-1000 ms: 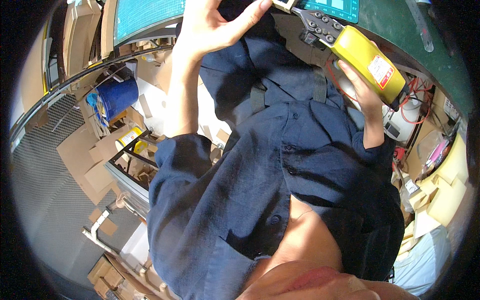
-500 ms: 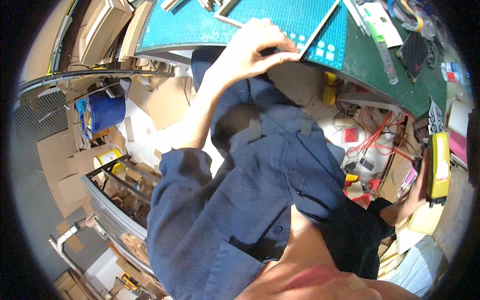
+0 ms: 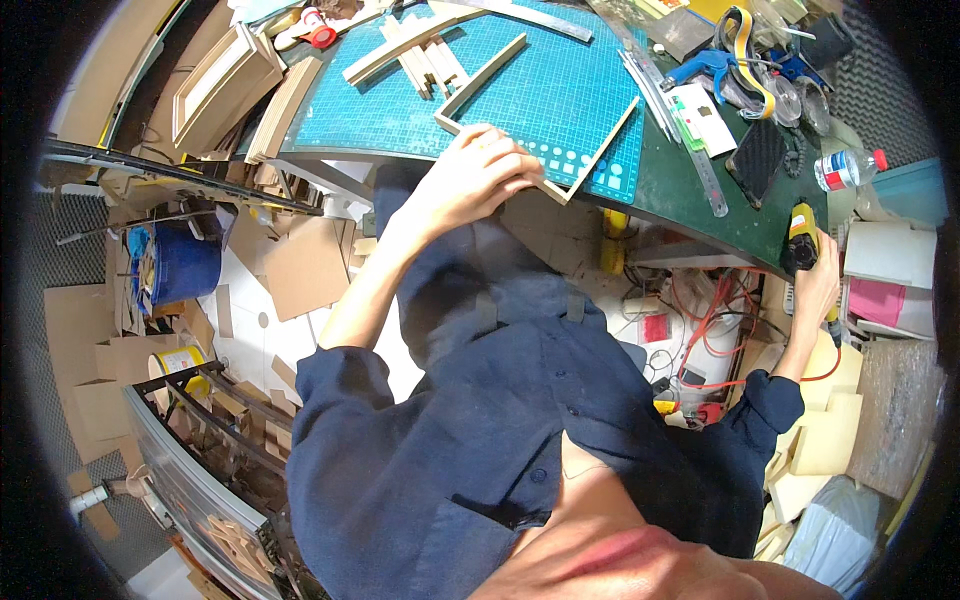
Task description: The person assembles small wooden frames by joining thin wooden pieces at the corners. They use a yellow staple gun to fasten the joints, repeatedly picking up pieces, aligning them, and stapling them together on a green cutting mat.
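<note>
My left hand [image 3: 478, 178] is closed on the near side of a thin wooden frame [image 3: 604, 148], its fingers wrapped round the strip at the table's front edge. Three sides of the frame show, and its far side is open. It rests partly on a teal cutting mat [image 3: 370, 115], and its near corner juts past the mat's edge. Off to the right, my right hand [image 3: 818, 285] grips a yellow nail gun [image 3: 802, 238] at the table's right end. A red hose runs from below that hand. The tool's grip is mostly hidden by my fingers.
Loose wooden strips [image 3: 405, 50] lie on the mat's far left. A steel ruler [image 3: 708, 180], a blue-handled tool [image 3: 705, 66], a dark block [image 3: 757, 160] and a water bottle [image 3: 850, 169] crowd the right side. Red hoses [image 3: 700, 350] hang below the green tabletop [image 3: 690, 215].
My right hand has brought the nail gun up and inward to the table's right end, turning it. My left hand keeps hold of the frame, whose near corner now shows. The view has shifted.
</note>
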The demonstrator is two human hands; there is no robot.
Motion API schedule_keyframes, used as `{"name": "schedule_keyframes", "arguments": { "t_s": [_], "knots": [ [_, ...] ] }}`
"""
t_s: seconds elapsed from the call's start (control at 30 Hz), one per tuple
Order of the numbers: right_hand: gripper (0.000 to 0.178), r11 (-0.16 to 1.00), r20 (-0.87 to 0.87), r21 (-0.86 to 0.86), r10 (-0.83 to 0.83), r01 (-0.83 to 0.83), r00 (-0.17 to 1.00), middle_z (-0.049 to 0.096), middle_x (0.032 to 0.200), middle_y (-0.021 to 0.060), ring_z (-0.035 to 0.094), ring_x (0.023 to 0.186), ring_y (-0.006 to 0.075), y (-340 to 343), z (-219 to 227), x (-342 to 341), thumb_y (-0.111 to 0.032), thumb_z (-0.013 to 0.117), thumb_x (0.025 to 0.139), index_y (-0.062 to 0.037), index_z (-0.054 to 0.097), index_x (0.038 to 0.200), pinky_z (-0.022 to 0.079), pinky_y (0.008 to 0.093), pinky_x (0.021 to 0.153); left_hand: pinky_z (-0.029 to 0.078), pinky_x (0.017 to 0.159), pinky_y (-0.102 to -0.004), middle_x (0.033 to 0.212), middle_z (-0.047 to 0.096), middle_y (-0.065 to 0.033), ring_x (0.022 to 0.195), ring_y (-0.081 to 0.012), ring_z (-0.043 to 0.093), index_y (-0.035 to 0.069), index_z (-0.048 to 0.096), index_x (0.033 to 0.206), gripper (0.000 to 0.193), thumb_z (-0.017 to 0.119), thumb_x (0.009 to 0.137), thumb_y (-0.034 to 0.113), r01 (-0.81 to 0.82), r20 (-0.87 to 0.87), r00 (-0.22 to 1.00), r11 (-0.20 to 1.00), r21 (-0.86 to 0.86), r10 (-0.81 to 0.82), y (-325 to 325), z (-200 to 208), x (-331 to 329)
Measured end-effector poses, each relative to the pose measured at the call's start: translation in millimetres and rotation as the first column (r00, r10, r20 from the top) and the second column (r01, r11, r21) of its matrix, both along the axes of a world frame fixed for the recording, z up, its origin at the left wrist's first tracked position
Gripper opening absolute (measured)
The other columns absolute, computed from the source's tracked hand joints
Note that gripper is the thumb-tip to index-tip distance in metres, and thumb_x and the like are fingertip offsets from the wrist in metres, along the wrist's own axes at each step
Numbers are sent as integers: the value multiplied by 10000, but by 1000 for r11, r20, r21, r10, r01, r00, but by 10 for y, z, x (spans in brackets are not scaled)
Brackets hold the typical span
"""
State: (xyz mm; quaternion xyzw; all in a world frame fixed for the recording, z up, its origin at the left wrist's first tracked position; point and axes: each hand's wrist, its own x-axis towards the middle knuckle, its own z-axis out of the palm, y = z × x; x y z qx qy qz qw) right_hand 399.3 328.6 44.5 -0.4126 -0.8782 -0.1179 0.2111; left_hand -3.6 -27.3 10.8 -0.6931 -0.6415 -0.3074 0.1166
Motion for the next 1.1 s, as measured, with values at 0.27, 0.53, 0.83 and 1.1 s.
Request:
{"name": "schedule_keyframes", "arguments": {
  "t_s": [0.27, 0.53, 0.83, 1.1],
  "knots": [
    [630, 946, -58, -315, 63, -78, 996, 597, 1326, 178, 589, 1237, 359, 150, -2, 55, 50, 748, 733, -33, 595, 1339, 465, 405, 1070, 624, 766, -304, 1100, 728, -83, 982, -214, 732, 85, 665, 1256, 369, 747, 898, 47, 64, -48, 997, 962, 267, -53, 284, 1322, -217],
    [693, 917, -89, -377, 101, -128, 991, 545, 1415, 176, 534, 1333, 355, 223, -138, 157, 72, 728, 782, -36, 509, 1431, 412, 408, 1140, 590, 793, -332, 955, 714, -78, 890, -181, 713, 76, 672, 1211, 238, 596, 1050, 234, 156, 145, 983, 928, -338, -113, 1470, 1118, -590],
    [724, 899, -93, -380, 195, -216, 976, 498, 1505, 157, 476, 1398, 334, 276, -281, 196, 45, 689, 851, -65, 445, 1524, 350, 409, 1188, 548, 891, -427, 1075, 691, -116, 1021, -311, 683, 134, 695, 1241, 318, 611, 1014, 340, 98, -206, 961, 923, -373, -186, 1789, 236, -847],
    [558, 984, -87, -77, 156, -163, 984, 512, 1487, 179, 478, 1392, 340, -489, 0, -5, -36, 661, 936, -49, 499, 1470, 353, 452, 1180, 567, 826, -396, 1065, 746, -161, 956, -300, 728, 44, 675, 1202, 260, 650, 960, 136, -85, 226, 968, 988, -125, 112, 589, 1229, -961]
  ]
}}
